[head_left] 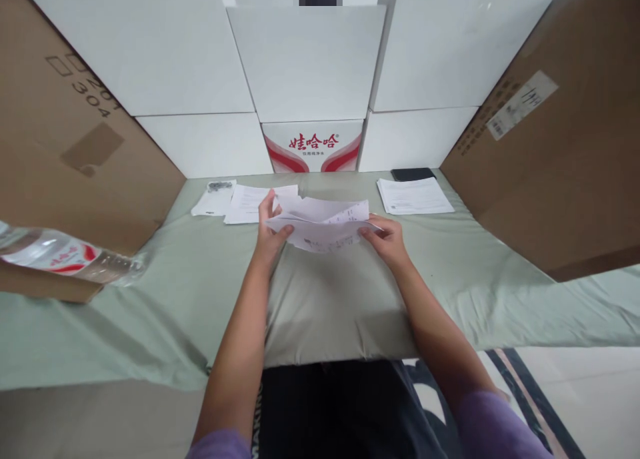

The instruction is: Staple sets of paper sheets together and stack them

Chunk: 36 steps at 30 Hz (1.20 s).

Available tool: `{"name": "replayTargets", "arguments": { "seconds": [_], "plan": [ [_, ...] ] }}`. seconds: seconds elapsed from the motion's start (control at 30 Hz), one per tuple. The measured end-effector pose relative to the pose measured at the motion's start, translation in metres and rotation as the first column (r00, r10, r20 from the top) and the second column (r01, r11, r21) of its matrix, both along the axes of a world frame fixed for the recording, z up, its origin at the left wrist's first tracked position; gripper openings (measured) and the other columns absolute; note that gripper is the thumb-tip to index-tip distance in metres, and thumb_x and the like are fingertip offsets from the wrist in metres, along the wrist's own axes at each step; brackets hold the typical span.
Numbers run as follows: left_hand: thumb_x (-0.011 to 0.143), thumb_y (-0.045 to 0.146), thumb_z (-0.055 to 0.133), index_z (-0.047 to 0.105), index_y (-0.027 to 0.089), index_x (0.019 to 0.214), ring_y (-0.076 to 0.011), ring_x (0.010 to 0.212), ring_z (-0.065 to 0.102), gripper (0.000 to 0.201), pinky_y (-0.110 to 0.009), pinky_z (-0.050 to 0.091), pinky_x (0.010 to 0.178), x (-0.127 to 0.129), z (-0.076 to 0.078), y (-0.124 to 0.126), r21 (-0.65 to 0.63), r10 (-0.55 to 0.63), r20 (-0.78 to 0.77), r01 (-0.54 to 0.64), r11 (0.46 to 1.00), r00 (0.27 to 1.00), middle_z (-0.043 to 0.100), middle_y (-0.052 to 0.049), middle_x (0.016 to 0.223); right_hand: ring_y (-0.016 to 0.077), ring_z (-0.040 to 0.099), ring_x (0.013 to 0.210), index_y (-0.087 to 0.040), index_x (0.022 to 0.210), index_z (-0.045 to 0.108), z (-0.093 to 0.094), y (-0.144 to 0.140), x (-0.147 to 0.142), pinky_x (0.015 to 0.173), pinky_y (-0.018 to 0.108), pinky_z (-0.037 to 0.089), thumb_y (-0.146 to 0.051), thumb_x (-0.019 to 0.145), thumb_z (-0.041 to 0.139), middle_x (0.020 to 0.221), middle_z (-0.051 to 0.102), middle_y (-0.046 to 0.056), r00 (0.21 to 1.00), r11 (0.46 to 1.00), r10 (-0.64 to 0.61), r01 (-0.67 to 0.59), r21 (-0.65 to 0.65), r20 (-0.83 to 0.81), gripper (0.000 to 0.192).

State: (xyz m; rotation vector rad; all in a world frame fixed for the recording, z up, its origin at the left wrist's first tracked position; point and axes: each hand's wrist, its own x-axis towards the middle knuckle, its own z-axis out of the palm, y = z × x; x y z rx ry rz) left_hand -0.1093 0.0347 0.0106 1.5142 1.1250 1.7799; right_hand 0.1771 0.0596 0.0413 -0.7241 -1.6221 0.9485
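My left hand [270,229] and my right hand [386,240] both grip a small bundle of printed white paper sheets [323,224], held just above the pale green cloth-covered table [325,299]. The left hand pinches the bundle's left edge with the thumb on top. At the bundle's right edge, the right hand's fingers curl around it. The sheets are fanned and partly folded over one another.
More white papers [250,202] and a small slip [214,199] lie behind the left hand. A paper stack [414,196] and a dark phone [413,174] lie at the right rear. Cardboard boxes [555,159] flank both sides; white boxes [310,66] wall the back. A plastic water bottle [70,254] lies at left.
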Motion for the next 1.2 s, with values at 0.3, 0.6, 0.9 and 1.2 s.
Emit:
{"name": "replayTargets", "arguments": {
  "seconds": [0.3,0.6,0.9,1.2],
  "plan": [
    [0.069,0.049,0.083,0.072,0.014,0.1,-0.0216,0.085,0.073,0.048,-0.032,0.058,0.08,0.015,-0.01,0.002,-0.226,0.028,0.141,0.004,0.974,0.99,0.077,-0.009,0.092,0.0236,0.068,0.092,-0.029,0.129,0.056,-0.013,0.008,0.0,0.083,0.038,0.056,-0.05,0.073,0.082,0.102,0.071,0.005,0.994,0.966,0.065,-0.083,-0.245,-0.082,0.065],
    [0.063,0.05,0.088,0.076,0.015,0.107,-0.0236,0.086,0.075,0.057,-0.033,0.059,0.079,0.016,-0.008,-0.003,-0.24,-0.06,0.16,0.098,0.966,0.985,0.079,-0.01,0.093,0.0244,0.069,0.089,-0.024,0.093,0.078,-0.017,0.012,0.004,0.083,0.038,0.055,-0.056,0.077,0.076,0.097,0.076,0.006,1.0,0.986,-0.023,0.021,-0.167,-0.014,0.036],
    [0.069,0.056,0.081,0.079,0.013,0.094,-0.0253,0.088,0.074,0.049,-0.038,0.06,0.085,0.026,-0.019,0.002,-0.338,-0.111,-0.002,0.104,0.936,0.994,0.079,-0.011,0.095,0.0228,0.069,0.08,-0.017,0.094,0.076,-0.032,0.023,0.006,0.076,0.036,0.056,-0.061,0.076,0.075,0.088,0.076,0.007,0.998,0.96,-0.029,0.042,-0.278,0.05,0.048],
    [0.075,0.052,0.077,0.076,0.012,0.107,-0.0263,0.097,0.073,0.052,-0.041,0.059,0.091,0.037,-0.031,0.007,-0.344,-0.085,-0.02,0.073,0.936,0.996,0.078,-0.013,0.105,0.0266,0.069,0.091,-0.018,0.104,0.074,-0.044,0.03,0.004,0.086,0.044,0.056,-0.064,0.077,0.072,0.097,0.075,0.009,0.998,0.964,-0.024,0.038,-0.263,0.056,0.053]
  ]
}}
